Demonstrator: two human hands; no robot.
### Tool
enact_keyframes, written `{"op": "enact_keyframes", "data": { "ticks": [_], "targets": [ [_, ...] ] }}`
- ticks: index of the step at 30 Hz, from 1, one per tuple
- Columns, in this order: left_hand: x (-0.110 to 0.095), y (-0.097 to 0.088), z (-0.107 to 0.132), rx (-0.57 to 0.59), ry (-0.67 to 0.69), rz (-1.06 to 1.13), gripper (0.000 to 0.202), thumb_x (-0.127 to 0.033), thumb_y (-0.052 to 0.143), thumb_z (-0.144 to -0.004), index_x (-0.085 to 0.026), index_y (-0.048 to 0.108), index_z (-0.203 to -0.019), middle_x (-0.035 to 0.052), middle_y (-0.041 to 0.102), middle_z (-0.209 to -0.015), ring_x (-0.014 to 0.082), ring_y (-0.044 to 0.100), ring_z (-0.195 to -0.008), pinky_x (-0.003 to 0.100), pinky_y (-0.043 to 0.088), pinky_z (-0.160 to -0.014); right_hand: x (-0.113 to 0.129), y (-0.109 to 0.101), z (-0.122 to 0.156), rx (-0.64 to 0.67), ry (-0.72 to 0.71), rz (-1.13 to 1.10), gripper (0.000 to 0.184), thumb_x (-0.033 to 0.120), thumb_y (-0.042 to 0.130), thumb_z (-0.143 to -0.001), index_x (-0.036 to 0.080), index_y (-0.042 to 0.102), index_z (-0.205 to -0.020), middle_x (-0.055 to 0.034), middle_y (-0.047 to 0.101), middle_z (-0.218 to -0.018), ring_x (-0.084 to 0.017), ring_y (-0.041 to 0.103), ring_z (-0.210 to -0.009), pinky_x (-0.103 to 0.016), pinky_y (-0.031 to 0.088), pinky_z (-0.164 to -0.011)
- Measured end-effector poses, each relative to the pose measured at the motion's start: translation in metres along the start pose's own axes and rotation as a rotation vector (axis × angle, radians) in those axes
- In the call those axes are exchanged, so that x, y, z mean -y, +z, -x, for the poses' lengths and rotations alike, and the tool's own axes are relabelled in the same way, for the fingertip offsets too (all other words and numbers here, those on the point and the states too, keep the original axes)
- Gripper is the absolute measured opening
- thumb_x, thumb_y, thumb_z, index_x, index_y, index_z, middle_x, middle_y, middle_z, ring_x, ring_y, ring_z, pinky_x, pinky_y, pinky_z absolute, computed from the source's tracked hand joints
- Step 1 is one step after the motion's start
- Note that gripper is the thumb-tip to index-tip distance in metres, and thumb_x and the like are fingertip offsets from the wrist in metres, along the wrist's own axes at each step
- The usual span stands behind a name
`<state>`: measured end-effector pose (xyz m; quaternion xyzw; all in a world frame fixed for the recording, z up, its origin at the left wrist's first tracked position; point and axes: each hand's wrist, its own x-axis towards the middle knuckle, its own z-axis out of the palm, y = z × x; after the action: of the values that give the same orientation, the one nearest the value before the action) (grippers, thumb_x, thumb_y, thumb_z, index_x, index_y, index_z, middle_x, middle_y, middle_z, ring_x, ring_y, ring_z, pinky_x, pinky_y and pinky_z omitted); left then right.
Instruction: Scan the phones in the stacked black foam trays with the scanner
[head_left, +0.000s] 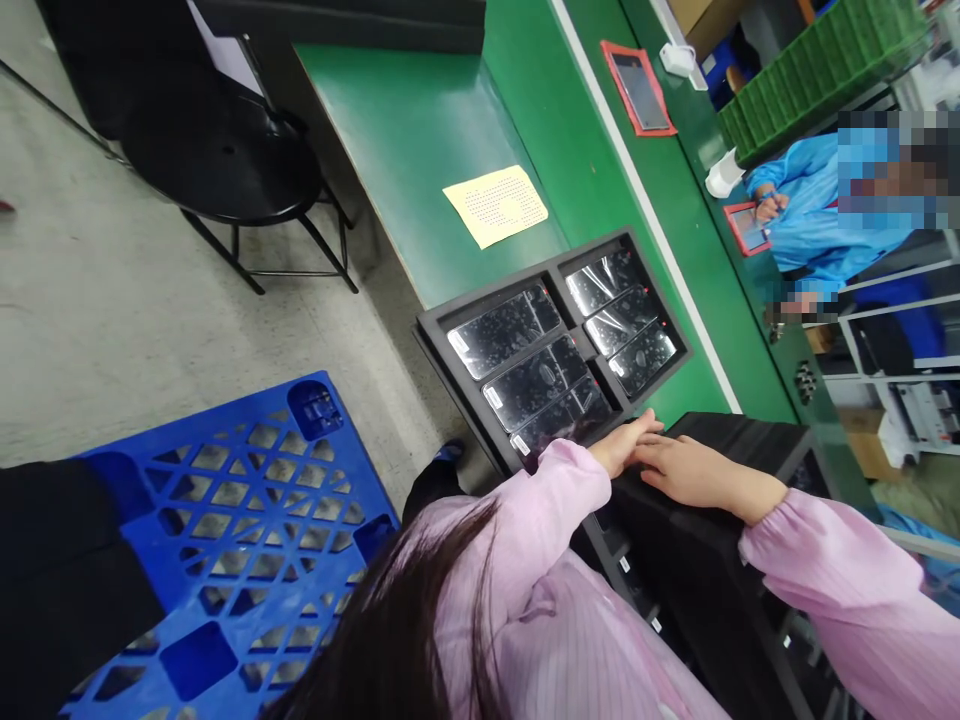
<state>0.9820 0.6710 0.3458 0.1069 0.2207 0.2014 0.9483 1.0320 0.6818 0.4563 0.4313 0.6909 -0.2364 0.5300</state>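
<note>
My left hand [624, 446] lies at the near edge of a black foam tray [559, 270], with its fingers stretched out together. Over its fingertips reaches my right hand [686, 472], fingers extended, beside a tall dark stack of foam trays [705, 570]. Neither hand visibly grips anything, though the undersides of both are hidden. Dark, glossy phone-like panels [504, 330] with small white labels lie in the tray's two compartments, several in all. My left sleeve partly covers the lowest panel [559, 415].
The tray rests on a green workbench [420, 130] with a yellow printed sheet [499, 205] beyond. A blue plastic pallet [247, 480] and black chair [221, 160] stand left. Across the bench, a person in blue [817, 190] works near red-framed devices [639, 90].
</note>
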Motion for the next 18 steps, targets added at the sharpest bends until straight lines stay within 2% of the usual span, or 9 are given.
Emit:
{"op": "enact_keyframes", "data": {
  "ticks": [2, 5, 9, 12, 14, 15, 17, 18],
  "targets": [
    [-0.005, 0.002, 0.005, -0.016, -0.013, 0.012, 0.061, -0.045, 0.021, -0.094, -0.003, 0.035, -0.137, 0.0184, 0.047, -0.134, 0.0223, 0.047, -0.122, 0.03, 0.036, -0.1, 0.0, 0.002, -0.003, 0.022, 0.001, 0.002, 0.041, 0.009, 0.038, -0.087, 0.019, 0.055, -0.123, -0.0108, 0.04, -0.138, -0.025, 0.033, -0.129, -0.047, 0.04, -0.095],
    [-0.008, 0.002, 0.009, -0.033, -0.031, 0.006, 0.062, -0.047, 0.02, -0.094, -0.005, 0.034, -0.138, 0.0199, 0.041, -0.139, 0.0231, 0.046, -0.123, 0.031, 0.036, -0.1, 0.001, 0.004, -0.005, 0.082, -0.013, 0.028, 0.049, 0.002, 0.035, -0.083, 0.021, 0.055, -0.124, -0.0089, 0.036, -0.141, -0.024, 0.026, -0.133, -0.05, 0.039, -0.096],
    [-0.004, -0.004, 0.005, -0.043, -0.019, -0.022, 0.064, -0.053, 0.023, -0.092, -0.008, 0.036, -0.137, 0.0198, 0.04, -0.139, 0.0238, 0.046, -0.123, 0.032, 0.034, -0.102, 0.005, 0.005, -0.008, 0.12, -0.006, 0.036, 0.048, 0.0, 0.038, -0.078, 0.019, 0.062, -0.114, -0.0098, 0.043, -0.136, -0.028, 0.031, -0.13, -0.059, 0.036, -0.096],
    [0.001, -0.009, -0.001, -0.041, -0.011, -0.057, 0.066, -0.057, 0.035, -0.088, -0.01, 0.041, -0.133, 0.0187, 0.049, -0.132, 0.0252, 0.05, -0.119, 0.035, 0.035, -0.1, 0.006, 0.005, -0.006, 0.073, -0.023, 0.008, 0.045, 0.001, 0.038, -0.08, 0.019, 0.063, -0.112, -0.0094, 0.045, -0.134, -0.027, 0.033, -0.129, -0.053, 0.038, -0.097],
    [0.005, -0.013, -0.003, -0.01, 0.016, -0.102, 0.062, -0.057, 0.041, -0.086, -0.012, 0.047, -0.127, 0.0155, 0.056, -0.125, 0.0257, 0.051, -0.116, 0.037, 0.034, -0.101, 0.001, 0.008, 0.006, -0.114, -0.053, -0.038, 0.041, 0.006, 0.039, -0.083, 0.019, 0.062, -0.114, -0.0102, 0.049, -0.129, -0.025, 0.041, -0.123, -0.046, 0.04, -0.096],
    [0.007, -0.014, -0.004, 0.003, 0.034, -0.127, 0.059, -0.056, 0.043, -0.085, -0.013, 0.049, -0.125, 0.0141, 0.057, -0.123, 0.0254, 0.051, -0.117, 0.037, 0.033, -0.101, -0.004, 0.012, 0.018, -0.288, -0.062, -0.075, 0.039, 0.009, 0.038, -0.085, 0.018, 0.061, -0.116, -0.0111, 0.053, -0.124, -0.024, 0.047, -0.117, -0.044, 0.042, -0.095],
    [0.01, -0.018, -0.004, -0.001, 0.057, -0.175, 0.056, -0.053, 0.046, -0.084, -0.014, 0.048, -0.125, 0.0142, 0.053, -0.129, 0.0244, 0.047, -0.122, 0.036, 0.031, -0.103, -0.018, 0.031, 0.054, -0.747, -0.032, -0.169, 0.036, 0.02, 0.036, -0.089, 0.017, 0.058, -0.118, -0.0124, 0.059, -0.112, -0.023, 0.055, -0.104, -0.041, 0.046, -0.09],
    [0.01, -0.02, -0.004, -0.017, 0.056, -0.203, 0.057, -0.051, 0.047, -0.084, -0.014, 0.046, -0.128, 0.015, 0.049, -0.134, 0.0235, 0.044, -0.125, 0.035, 0.03, -0.104, -0.025, 0.048, 0.077, -0.977, 0.031, -0.225, 0.035, 0.026, 0.034, -0.091, 0.017, 0.057, -0.116, -0.0128, 0.06, -0.108, -0.023, 0.056, -0.1, -0.04, 0.047, -0.088]
  ]
}}
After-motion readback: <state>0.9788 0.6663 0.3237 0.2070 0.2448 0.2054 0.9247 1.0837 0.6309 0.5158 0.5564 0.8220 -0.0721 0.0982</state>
